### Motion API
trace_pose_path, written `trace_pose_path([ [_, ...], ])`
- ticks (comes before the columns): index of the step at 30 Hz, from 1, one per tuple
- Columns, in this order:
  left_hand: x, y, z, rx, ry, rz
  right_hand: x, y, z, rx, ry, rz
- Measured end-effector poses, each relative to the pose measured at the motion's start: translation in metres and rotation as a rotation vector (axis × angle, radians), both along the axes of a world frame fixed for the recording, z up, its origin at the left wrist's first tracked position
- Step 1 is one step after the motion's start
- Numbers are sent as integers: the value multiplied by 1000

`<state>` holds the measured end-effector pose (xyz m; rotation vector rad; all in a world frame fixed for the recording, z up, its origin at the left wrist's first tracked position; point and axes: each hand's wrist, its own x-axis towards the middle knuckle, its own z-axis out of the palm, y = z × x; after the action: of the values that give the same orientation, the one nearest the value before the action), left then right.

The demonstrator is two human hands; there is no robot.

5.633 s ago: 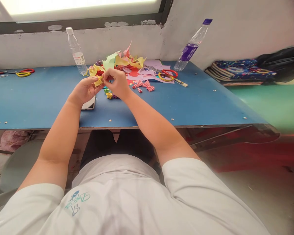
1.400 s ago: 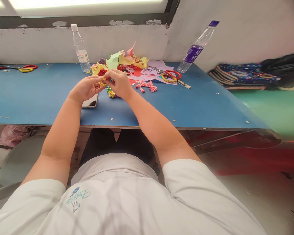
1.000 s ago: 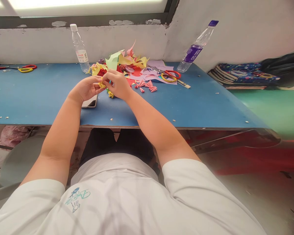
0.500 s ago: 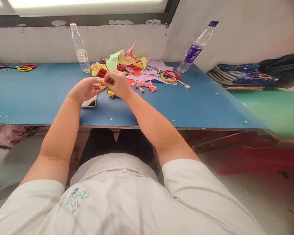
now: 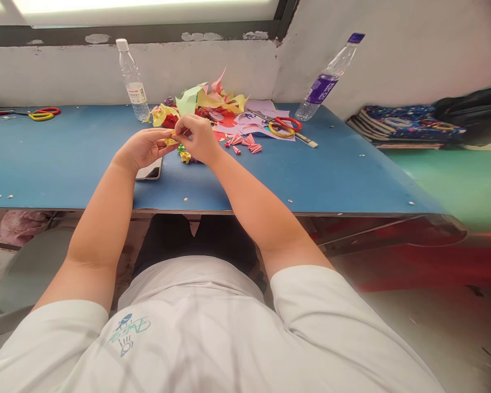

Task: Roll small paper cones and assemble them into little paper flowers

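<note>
Above the blue tabletop [image 5: 331, 180], a little short of its back edge, the left hand [image 5: 141, 148] grips a small yellow paper piece [image 5: 170, 141] between thumb and fingers while the right hand [image 5: 197, 141] pinches its other side, though the fingers hide much of its shape. Another yellow folded piece [image 5: 185, 157] lies just beyond a flat device [image 5: 150, 173], and pink folded pieces [image 5: 251, 141] sit to the right. Along the back edge stand a white-capped bottle [image 5: 136, 93], a coloured paper heap [image 5: 213, 101] and, near the back right corner, a purple-labelled bottle [image 5: 321, 88].
</note>
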<state>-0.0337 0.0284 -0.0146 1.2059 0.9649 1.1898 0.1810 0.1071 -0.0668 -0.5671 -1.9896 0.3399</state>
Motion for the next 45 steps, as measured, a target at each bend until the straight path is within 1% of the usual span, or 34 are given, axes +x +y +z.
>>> trace_pose_path([
  [2, 1, -1, 1, -4, -1, 23, 1, 4, -2, 10, 4, 3],
  [6, 3, -2, 2, -7, -10, 42, -4, 7, -7, 1, 53, 58],
  [9, 3, -3, 2, -7, -21, 50, -6, 6, -7, -23, 65, 31],
  [13, 1, -2, 2, 3, -18, 36, -2, 5, -4, -80, 53, 17],
  [16, -1, -1, 2, 2, -11, 34, 1, 8, -1, -112, 75, 60],
  [20, 0, 0, 2, -19, -10, 27, 0, 14, -4, -86, 162, 140],
  [22, 0, 0, 2, -9, 0, 29, -1, 15, -7, -65, 153, 110],
  [25, -1, 1, 1, 11, 33, 20, -4, 14, -10, -38, 64, 25],
  [27, -2, 3, 0, 12, 46, 0, -5, 13, -11, -22, 18, -8],
  [32, -4, 6, -2, 11, 33, 9, -3, 14, -9, 2, -34, -28],
  [36, -4, 7, -1, -5, 19, 26, 0, 14, -5, -22, -27, -67],
  [40, -3, 7, -1, -18, -2, 30, 2, 11, -4, -43, -29, -55],
  [45, -2, 7, -1, -15, -32, 38, 3, 11, -4, -8, -41, 8],
])
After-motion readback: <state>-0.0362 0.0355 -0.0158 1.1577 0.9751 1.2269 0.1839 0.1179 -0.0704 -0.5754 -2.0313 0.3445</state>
